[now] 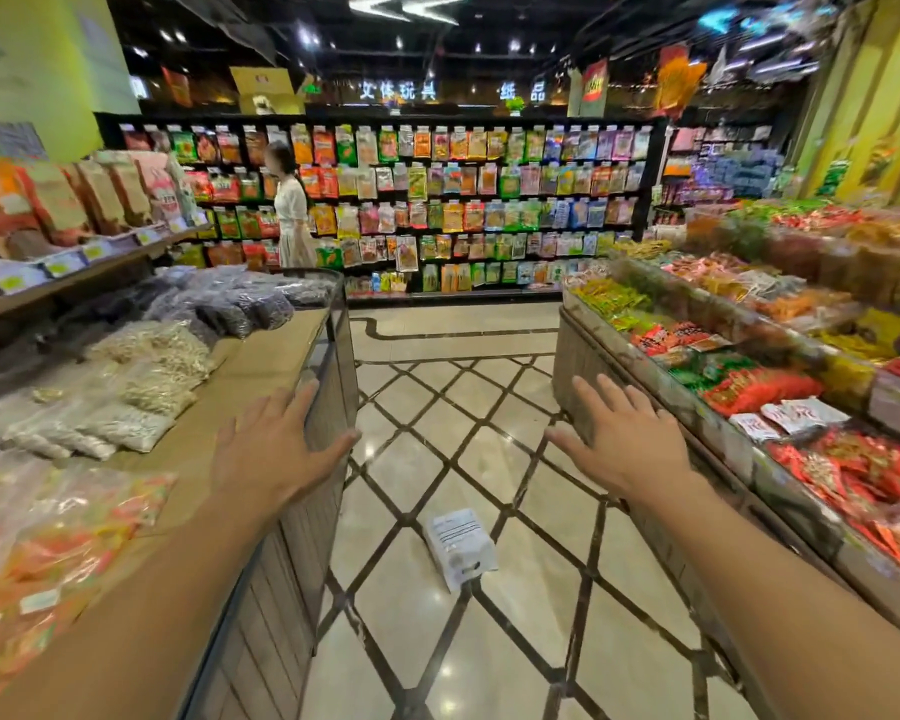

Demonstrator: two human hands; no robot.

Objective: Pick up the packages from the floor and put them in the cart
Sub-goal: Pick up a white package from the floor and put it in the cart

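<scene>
Shop aisle between snack displays: one white package (460,547) lies on the floor (531,641). Left hand (274,449) and right hand (627,441) hover spread, empty. Reaching down comes next; no cart visible.

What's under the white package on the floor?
The white package lies flat on the tiled floor. Only tile shows around it; whatever is directly beneath is covered.

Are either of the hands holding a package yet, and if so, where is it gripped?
No. Both the left hand and right hand are open and empty, fingers spread. The white package lies on the floor between them, untouched.
</scene>
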